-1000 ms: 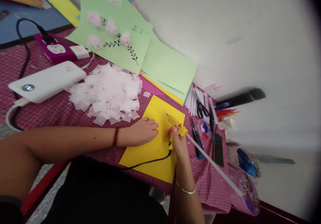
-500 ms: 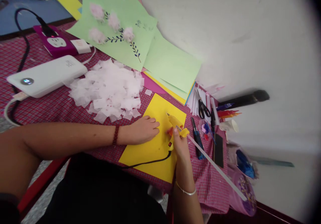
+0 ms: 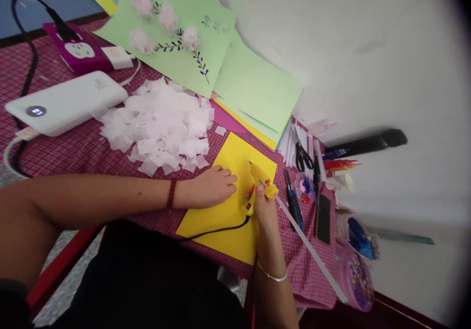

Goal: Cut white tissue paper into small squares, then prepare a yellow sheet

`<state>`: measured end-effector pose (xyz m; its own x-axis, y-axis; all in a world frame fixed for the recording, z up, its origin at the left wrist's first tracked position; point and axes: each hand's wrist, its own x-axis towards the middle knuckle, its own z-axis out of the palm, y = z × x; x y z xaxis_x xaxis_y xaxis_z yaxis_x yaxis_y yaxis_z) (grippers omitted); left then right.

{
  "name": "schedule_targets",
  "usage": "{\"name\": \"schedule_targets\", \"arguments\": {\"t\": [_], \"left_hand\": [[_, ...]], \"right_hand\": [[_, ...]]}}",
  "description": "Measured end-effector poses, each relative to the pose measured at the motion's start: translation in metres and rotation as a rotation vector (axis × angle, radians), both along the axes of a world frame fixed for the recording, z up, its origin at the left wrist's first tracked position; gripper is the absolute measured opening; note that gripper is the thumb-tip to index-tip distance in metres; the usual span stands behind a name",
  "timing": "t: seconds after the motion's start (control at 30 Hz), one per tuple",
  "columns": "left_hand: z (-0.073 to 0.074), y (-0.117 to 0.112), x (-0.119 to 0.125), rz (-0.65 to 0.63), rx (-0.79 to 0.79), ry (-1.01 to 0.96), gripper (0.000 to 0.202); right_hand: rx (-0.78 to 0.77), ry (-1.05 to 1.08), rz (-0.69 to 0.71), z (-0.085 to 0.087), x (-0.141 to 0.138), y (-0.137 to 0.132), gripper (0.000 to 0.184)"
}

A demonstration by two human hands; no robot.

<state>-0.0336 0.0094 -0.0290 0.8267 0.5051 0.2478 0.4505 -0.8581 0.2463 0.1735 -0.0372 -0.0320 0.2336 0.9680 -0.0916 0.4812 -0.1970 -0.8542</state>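
A yellow sheet of paper lies on the checked tablecloth in front of me. My left hand rests palm down on its left part, fingers slightly bent and nothing visible in them. In my right hand is a yellow hot glue gun, gripped round its handle, with the nozzle pointing away from me over the paper. A long white glue stick sticks out of its back end. From the handle a black cord runs left across the sheet. A heap of pale pink tissue-paper squares lies just beyond my left forearm.
Behind the heap lies a green card with tissue flowers and a drawn branch. At left are a white power bank and a purple power socket. To the right lie a utility knife, scissors and a pink tub.
The view has shifted slightly. The glue gun has tilted a little in my right hand, and its long glue stick now slopes more steeply. My left hand stays on the yellow paper.
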Motion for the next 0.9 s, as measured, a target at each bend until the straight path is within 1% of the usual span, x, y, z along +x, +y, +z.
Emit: {"name": "schedule_targets", "arguments": {"t": [0.17,0.23,0.4,0.47,0.57,0.73,0.9], "left_hand": [[-0.002,0.000,0.000,-0.003,0.005,-0.009,0.010],[-0.002,0.001,0.000,-0.002,0.009,-0.013,0.010],[-0.001,0.000,0.000,-0.002,0.011,-0.042,0.010],[-0.001,0.000,0.000,-0.002,0.010,-0.047,0.009],[-0.002,0.000,0.000,-0.004,0.009,-0.044,0.009],[-0.004,0.000,0.000,-0.005,0.008,-0.059,0.008],[-0.001,0.001,-0.001,-0.010,0.001,-0.031,0.010]], "right_hand": [[-0.001,-0.032,-0.014,0.001,0.002,0.003,0.038],[-0.004,-0.033,-0.010,0.004,0.001,0.003,0.039],[-0.039,0.013,0.000,0.016,-0.006,-0.001,0.048],[-0.030,0.037,0.004,0.018,-0.007,-0.003,0.049],[-0.024,0.040,0.002,0.014,-0.005,-0.002,0.049],[0.014,-0.025,-0.017,0.005,0.001,0.001,0.046],[0.016,-0.001,0.001,0.008,0.000,0.001,0.043]]}}
